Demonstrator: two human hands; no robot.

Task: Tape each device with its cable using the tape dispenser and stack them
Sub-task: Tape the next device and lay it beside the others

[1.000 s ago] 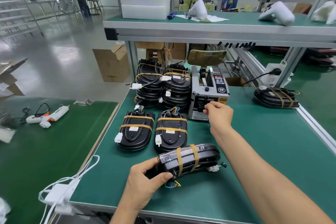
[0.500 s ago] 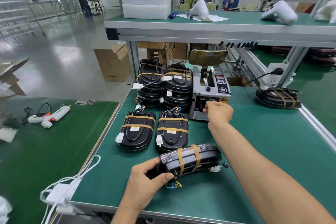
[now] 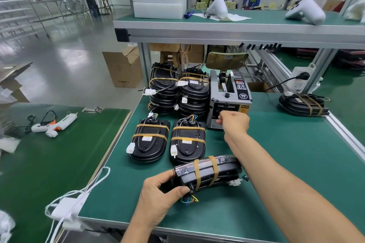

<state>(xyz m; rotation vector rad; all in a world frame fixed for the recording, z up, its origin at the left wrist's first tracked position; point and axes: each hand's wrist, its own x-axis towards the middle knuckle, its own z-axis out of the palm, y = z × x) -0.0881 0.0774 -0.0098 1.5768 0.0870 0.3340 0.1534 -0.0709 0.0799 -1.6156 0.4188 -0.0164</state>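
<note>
Head view: the landmark is the tape dispenser [image 3: 229,102], standing at the far middle of the green surface [image 3: 276,163]. The right hand [image 3: 234,122] is at the outlet on the front of the tape dispenser, fingers curled together as if pinching a tape end; the strip itself is too small to see, so I cannot tell if it holds tape. The left hand [image 3: 158,199], nearer to the person than the tape dispenser, grips the end of a black device [image 3: 209,171] that lies on the surface, thumb on top and fingers under, close to its coloured wires [image 3: 189,200]. This device already has two tape bands around it. To do this step well, I think the strip should be pulled straight out and kept tight, while the left hand keeps the device and cable steady. Left of the tape dispenser are two stacks of taped devices [image 3: 177,90], and in front of them two single taped devices [image 3: 167,140] lie flat side by side
</note>
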